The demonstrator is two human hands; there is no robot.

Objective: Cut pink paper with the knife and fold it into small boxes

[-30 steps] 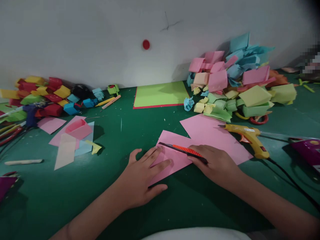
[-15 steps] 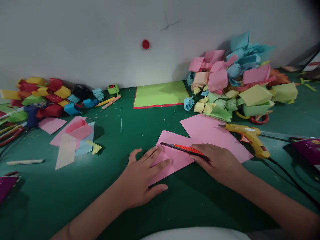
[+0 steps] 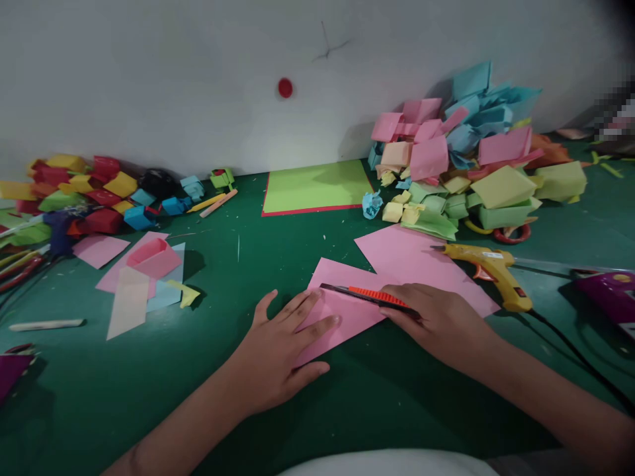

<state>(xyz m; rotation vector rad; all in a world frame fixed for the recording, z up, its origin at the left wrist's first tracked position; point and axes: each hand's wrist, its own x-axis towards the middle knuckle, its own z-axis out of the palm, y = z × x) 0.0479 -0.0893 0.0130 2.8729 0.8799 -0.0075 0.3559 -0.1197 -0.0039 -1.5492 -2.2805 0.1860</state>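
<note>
My left hand [image 3: 285, 347] lies flat with its fingers spread, pressing on the left part of a pink paper sheet [image 3: 347, 317]. In my right hand [image 3: 434, 324] is an orange-and-black utility knife [image 3: 377, 297], gripped by its handle and held low over the same sheet. Its dark tip points left, close to the fingertips of my left hand. A larger pink sheet [image 3: 407, 258] lies behind, running partly under my right hand.
A yellow hot glue gun [image 3: 493, 268] rests at the right, its black cord trailing toward me. Folded paper pieces [image 3: 506, 188] are heaped at the back right, more colourful ones [image 3: 104, 195] at the back left. A green sheet [image 3: 317, 188] lies by the wall; paper scraps [image 3: 129, 297] lie left.
The knife and my right hand have shifted very slightly to the right relative to the pink sheet. My left hand stays in place; the whole view has moved a little.
</note>
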